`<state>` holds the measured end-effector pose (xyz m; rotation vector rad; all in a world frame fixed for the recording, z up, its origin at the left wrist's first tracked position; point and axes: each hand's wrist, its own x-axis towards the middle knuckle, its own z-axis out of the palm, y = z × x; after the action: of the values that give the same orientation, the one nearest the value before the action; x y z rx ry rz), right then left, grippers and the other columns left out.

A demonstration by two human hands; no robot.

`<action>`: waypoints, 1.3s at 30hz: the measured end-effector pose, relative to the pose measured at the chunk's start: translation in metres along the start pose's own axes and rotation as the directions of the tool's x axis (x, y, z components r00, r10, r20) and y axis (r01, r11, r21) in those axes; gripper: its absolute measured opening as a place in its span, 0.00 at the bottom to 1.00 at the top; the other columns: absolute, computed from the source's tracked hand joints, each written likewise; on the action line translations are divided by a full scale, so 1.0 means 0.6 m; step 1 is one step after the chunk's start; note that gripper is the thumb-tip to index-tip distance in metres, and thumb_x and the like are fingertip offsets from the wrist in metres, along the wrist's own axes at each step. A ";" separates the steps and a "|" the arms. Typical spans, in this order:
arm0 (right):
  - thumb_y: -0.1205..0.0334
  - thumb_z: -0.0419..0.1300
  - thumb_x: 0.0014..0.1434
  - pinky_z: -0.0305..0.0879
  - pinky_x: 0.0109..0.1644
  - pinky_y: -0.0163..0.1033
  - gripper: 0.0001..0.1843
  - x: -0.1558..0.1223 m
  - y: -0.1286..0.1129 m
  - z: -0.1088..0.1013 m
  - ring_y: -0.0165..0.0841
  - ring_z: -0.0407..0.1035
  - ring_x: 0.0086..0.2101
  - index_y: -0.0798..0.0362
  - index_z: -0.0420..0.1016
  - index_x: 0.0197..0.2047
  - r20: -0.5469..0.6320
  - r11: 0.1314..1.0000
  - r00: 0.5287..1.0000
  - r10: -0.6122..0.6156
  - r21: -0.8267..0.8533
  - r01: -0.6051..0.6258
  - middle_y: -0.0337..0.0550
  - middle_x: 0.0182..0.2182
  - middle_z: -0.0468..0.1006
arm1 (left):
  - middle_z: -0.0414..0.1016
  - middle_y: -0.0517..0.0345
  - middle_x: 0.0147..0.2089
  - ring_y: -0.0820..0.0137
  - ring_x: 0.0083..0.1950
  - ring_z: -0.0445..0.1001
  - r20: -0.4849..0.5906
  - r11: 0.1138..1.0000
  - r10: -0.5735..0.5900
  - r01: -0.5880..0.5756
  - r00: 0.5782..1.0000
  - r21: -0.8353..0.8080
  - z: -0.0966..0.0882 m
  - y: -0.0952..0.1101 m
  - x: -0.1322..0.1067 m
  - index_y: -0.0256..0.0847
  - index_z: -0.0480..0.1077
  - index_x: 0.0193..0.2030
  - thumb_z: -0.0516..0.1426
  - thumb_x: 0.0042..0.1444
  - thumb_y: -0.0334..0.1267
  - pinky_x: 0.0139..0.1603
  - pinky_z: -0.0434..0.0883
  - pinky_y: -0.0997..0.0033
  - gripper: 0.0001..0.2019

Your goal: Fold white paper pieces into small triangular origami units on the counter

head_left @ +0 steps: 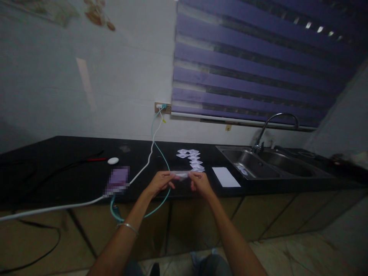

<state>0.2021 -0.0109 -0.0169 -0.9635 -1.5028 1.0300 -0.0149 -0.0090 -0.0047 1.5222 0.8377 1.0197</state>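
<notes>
My left hand and my right hand are both pinched on a small white piece of paper, held between them just above the front edge of the black countertop. Behind the hands lie several small folded white paper pieces in a loose row on the counter. A flat white sheet of paper lies to the right of my right hand. A thin bracelet is on my left wrist.
A steel double sink with a curved tap sits at the right. White and teal cables run from a wall socket across the counter and over its edge. A blurred purple object, a white round thing and dark cables lie at left.
</notes>
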 end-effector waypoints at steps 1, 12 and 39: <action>0.46 0.60 0.54 0.50 0.13 0.28 0.23 0.001 0.002 0.001 0.25 0.59 0.10 0.60 0.76 0.37 -0.002 1.000 1.000 0.007 0.027 -0.007 0.35 0.10 0.68 | 0.79 0.39 0.36 0.79 0.18 0.66 -0.003 1.000 0.003 -0.003 1.000 0.010 0.000 -0.001 0.001 0.29 0.74 0.46 0.58 0.52 0.54 0.15 0.46 0.80 0.27; 0.52 0.67 0.49 0.73 0.36 0.41 0.18 0.002 0.003 0.012 0.37 0.76 0.30 0.57 0.77 0.38 0.038 0.973 0.999 0.009 0.230 -0.018 0.49 0.33 0.81 | 0.77 0.48 0.25 0.78 0.16 0.64 0.022 0.999 0.005 -0.006 1.000 0.032 0.003 -0.006 0.006 0.32 0.74 0.48 0.59 0.51 0.53 0.16 0.47 0.80 0.26; 0.54 0.66 0.48 0.66 0.26 0.33 0.20 0.004 0.012 0.014 0.31 0.71 0.21 0.51 0.66 0.41 -0.042 0.990 0.999 -0.012 0.137 0.018 0.35 0.21 0.75 | 0.80 0.49 0.27 0.67 0.28 0.75 -0.073 0.991 0.095 -0.087 0.993 0.105 0.006 -0.005 -0.003 0.34 0.71 0.46 0.61 0.51 0.47 0.31 0.63 0.73 0.21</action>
<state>0.1941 -0.0076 -0.0238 -0.8701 -1.3845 1.0821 -0.0120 -0.0118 -0.0082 1.6285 0.8925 1.1236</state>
